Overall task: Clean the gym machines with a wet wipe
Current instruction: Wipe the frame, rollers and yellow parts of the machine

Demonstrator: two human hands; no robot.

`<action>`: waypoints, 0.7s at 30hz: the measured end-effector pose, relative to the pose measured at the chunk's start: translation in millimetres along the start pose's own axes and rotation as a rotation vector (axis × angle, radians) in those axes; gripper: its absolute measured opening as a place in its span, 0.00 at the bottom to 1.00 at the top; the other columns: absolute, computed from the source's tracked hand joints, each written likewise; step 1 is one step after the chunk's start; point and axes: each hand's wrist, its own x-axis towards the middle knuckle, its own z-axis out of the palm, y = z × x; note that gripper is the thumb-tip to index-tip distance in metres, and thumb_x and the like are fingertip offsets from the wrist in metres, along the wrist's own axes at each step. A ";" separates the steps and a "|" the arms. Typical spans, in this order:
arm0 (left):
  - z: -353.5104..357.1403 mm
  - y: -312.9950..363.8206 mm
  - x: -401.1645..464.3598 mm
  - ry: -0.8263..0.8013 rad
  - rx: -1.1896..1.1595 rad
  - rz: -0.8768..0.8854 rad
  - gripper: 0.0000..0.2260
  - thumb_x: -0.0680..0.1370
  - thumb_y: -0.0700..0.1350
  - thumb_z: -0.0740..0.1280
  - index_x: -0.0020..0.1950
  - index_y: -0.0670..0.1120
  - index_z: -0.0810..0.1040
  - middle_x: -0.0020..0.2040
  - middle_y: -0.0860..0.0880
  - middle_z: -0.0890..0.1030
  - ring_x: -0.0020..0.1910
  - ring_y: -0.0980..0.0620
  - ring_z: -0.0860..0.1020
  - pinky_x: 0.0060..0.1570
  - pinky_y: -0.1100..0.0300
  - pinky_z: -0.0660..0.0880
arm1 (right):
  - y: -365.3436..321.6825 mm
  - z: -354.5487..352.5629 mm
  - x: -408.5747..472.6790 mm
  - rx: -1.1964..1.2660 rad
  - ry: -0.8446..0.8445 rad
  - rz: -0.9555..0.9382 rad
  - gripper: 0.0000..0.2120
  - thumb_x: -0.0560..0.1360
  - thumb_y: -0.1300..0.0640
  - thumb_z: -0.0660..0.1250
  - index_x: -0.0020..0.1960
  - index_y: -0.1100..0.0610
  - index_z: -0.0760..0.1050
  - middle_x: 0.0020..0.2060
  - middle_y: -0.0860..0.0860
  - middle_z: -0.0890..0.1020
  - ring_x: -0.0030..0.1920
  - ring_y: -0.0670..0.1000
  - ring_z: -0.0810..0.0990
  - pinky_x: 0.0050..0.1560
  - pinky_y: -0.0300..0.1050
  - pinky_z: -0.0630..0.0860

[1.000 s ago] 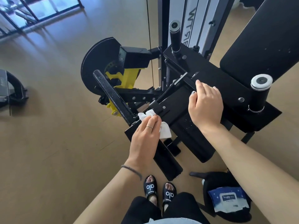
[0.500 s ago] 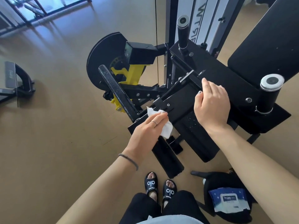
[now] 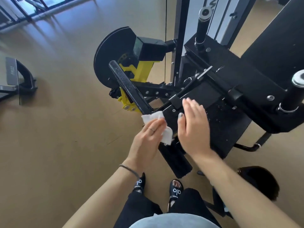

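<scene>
A black gym machine (image 3: 243, 89) with yellow parts fills the middle and right of the view. My left hand (image 3: 148, 137) holds a white wet wipe (image 3: 153, 118) against the near corner of the machine's black plate, at the foot of a slanted black bar (image 3: 128, 88). My right hand (image 3: 194, 127) hovers just right of the wipe with straight fingers, over the black plate, holding nothing. Motion blur softens its fingertips.
Two upright black posts with silver caps (image 3: 204, 22) (image 3: 296, 89) stand on the machine. A large black pad (image 3: 283, 38) rises at top right. A dark bag (image 3: 261, 183) lies on the tan floor at lower right. Another black frame (image 3: 18, 78) sits far left. My sandalled feet (image 3: 176, 191) stand below.
My right hand let go of the machine's upper bar and moved down and left toward the wipe. My left hand with the wipe stayed at the plate's corner. The view shifted closer.
</scene>
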 end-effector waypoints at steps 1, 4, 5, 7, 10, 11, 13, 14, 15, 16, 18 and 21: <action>-0.4 -0.3 0.2 0.001 -0.018 0.048 0.17 0.74 0.30 0.73 0.63 0.36 0.81 0.64 0.42 0.80 0.65 0.45 0.77 0.61 0.51 0.79 | -7.5 7.2 -9.4 0.023 -0.007 0.038 0.24 0.84 0.54 0.53 0.76 0.62 0.66 0.76 0.58 0.68 0.78 0.57 0.64 0.78 0.57 0.58; -6.2 -22.9 -11.6 0.032 -0.099 0.036 0.13 0.78 0.34 0.70 0.63 0.39 0.81 0.65 0.46 0.79 0.65 0.50 0.76 0.65 0.61 0.75 | -21.1 14.0 -19.9 0.057 0.067 0.172 0.24 0.83 0.54 0.55 0.77 0.62 0.65 0.76 0.57 0.68 0.77 0.56 0.63 0.77 0.55 0.61; -9.0 -31.1 -17.2 0.050 -0.122 -0.008 0.11 0.79 0.37 0.68 0.62 0.41 0.81 0.65 0.47 0.79 0.64 0.51 0.76 0.65 0.64 0.73 | -24.4 13.9 -20.5 0.095 0.115 0.235 0.24 0.83 0.54 0.57 0.77 0.62 0.65 0.75 0.57 0.68 0.77 0.55 0.64 0.76 0.54 0.63; -10.7 -38.4 -24.7 0.094 -0.222 -0.226 0.07 0.81 0.40 0.67 0.56 0.43 0.82 0.60 0.50 0.79 0.58 0.55 0.76 0.57 0.66 0.74 | -32.5 13.8 -18.4 0.250 0.221 0.411 0.26 0.82 0.53 0.60 0.77 0.62 0.63 0.74 0.57 0.68 0.75 0.53 0.66 0.75 0.55 0.66; -15.6 -19.7 -12.4 0.115 -0.615 -0.942 0.09 0.81 0.49 0.66 0.43 0.47 0.75 0.41 0.55 0.75 0.39 0.57 0.72 0.41 0.57 0.71 | -48.2 14.1 -7.0 0.508 0.315 0.669 0.30 0.81 0.50 0.66 0.78 0.60 0.60 0.72 0.53 0.65 0.71 0.48 0.67 0.73 0.50 0.68; -17.2 -12.2 -8.4 0.078 -0.729 -1.127 0.13 0.81 0.53 0.64 0.41 0.46 0.72 0.38 0.54 0.72 0.37 0.54 0.70 0.39 0.57 0.69 | -52.7 13.7 -2.2 0.528 0.332 0.720 0.32 0.80 0.49 0.67 0.78 0.60 0.60 0.71 0.52 0.64 0.69 0.47 0.67 0.72 0.48 0.69; -21.6 -1.7 -0.4 0.031 -0.845 -1.327 0.15 0.82 0.54 0.61 0.42 0.45 0.69 0.37 0.52 0.71 0.36 0.52 0.69 0.37 0.57 0.67 | -60.5 13.7 5.7 0.519 0.352 0.780 0.34 0.80 0.47 0.68 0.78 0.60 0.59 0.72 0.52 0.63 0.68 0.46 0.67 0.70 0.44 0.71; -23.7 0.8 4.5 0.013 -0.883 -1.394 0.14 0.83 0.54 0.60 0.44 0.45 0.70 0.39 0.52 0.72 0.37 0.52 0.69 0.37 0.58 0.67 | -63.9 14.9 7.8 0.503 0.352 0.786 0.34 0.80 0.47 0.67 0.79 0.61 0.58 0.72 0.53 0.62 0.70 0.47 0.67 0.70 0.42 0.70; -25.0 1.7 10.3 -0.013 -0.925 -1.465 0.13 0.83 0.54 0.58 0.48 0.45 0.72 0.41 0.51 0.73 0.37 0.52 0.70 0.36 0.58 0.67 | -67.1 16.7 8.3 0.485 0.346 0.781 0.33 0.81 0.48 0.65 0.79 0.61 0.57 0.74 0.53 0.61 0.72 0.48 0.66 0.71 0.41 0.69; -26.6 2.0 15.6 -0.043 -0.973 -1.525 0.13 0.83 0.54 0.57 0.51 0.45 0.73 0.42 0.50 0.74 0.37 0.52 0.70 0.35 0.58 0.66 | -70.1 19.2 7.3 0.470 0.341 0.773 0.33 0.82 0.48 0.64 0.79 0.62 0.57 0.75 0.54 0.60 0.73 0.49 0.64 0.72 0.43 0.68; -28.0 3.0 20.6 -0.109 -1.024 -1.562 0.13 0.82 0.51 0.57 0.56 0.44 0.73 0.45 0.44 0.78 0.37 0.51 0.71 0.34 0.58 0.67 | -74.7 24.4 3.9 0.469 0.329 0.768 0.31 0.83 0.50 0.62 0.80 0.63 0.57 0.77 0.53 0.58 0.76 0.50 0.62 0.75 0.49 0.66; -30.1 16.3 16.5 -0.145 -0.981 -1.491 0.07 0.81 0.46 0.59 0.48 0.43 0.70 0.43 0.41 0.78 0.33 0.52 0.68 0.29 0.61 0.65 | -76.2 27.1 -0.4 0.480 0.309 0.769 0.30 0.83 0.50 0.59 0.80 0.61 0.56 0.79 0.52 0.56 0.78 0.49 0.58 0.77 0.53 0.64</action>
